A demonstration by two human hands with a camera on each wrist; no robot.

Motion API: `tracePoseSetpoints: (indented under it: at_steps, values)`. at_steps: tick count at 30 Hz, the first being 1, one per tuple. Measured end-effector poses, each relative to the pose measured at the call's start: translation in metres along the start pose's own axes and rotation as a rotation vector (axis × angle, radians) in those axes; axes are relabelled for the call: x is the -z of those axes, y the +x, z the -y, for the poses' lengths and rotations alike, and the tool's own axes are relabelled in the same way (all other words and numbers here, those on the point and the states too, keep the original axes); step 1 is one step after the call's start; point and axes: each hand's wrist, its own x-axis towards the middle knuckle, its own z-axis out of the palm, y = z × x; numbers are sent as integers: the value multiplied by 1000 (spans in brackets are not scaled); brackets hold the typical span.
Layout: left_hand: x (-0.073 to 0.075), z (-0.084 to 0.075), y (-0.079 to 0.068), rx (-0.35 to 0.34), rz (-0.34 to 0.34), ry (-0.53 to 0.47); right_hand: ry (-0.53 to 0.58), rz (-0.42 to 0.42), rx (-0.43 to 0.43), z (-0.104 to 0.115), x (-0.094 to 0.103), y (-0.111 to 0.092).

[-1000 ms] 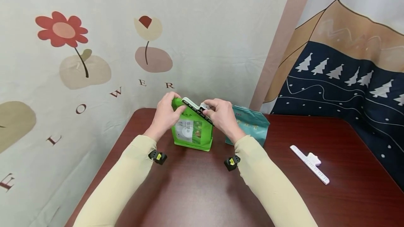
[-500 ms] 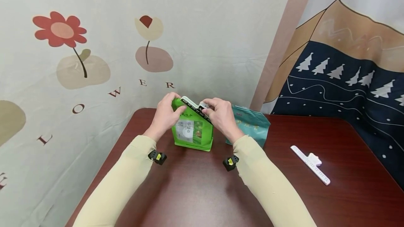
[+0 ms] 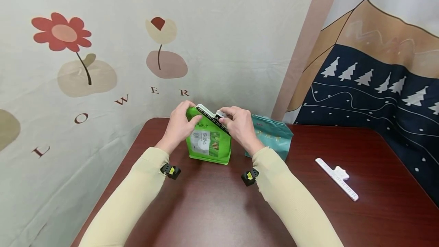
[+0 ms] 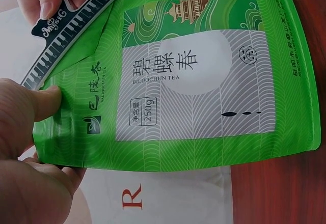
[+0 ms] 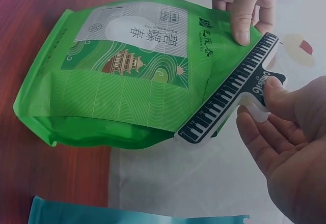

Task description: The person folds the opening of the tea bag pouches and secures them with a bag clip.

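Observation:
A bright green tea bag (image 3: 223, 149) labelled Biluochun Tea stands upright on the table. My left hand (image 3: 180, 127) pinches its upper left corner, thumb on the front and fingers behind, as the left wrist view shows. My right hand (image 3: 241, 127) grips the handle of a long clip (image 5: 234, 89) with a black-and-white piano-key pattern and the word Music. In the head view the clip slants down to the right across the bag's upper right corner. Seen from the right wrist, the thumb presses the clip's front handle while the fingers sit behind it.
A teal bag (image 3: 274, 136) stands just right of the green one, partly behind my right forearm. A white long clip (image 3: 337, 178) lies on the dark red wooden table (image 3: 212, 209) to the right. A printed cloth wall (image 3: 223, 41) rises behind the table.
The clip has shifted very slightly up and left along the bag's corner, with my right hand. My left hand keeps its pinch on the bag, which stays in place.

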Motion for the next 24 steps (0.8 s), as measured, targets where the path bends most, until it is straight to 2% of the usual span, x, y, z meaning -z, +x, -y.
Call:
tracePoseSetpoints:
  at_steps: [12,24]
  values:
    - [1,0,-1,2,2,0,24,3,-19,1,1,-1]
    - [0,-5,-3,8,-16,-1,79,59,-32,-1,4,-1]
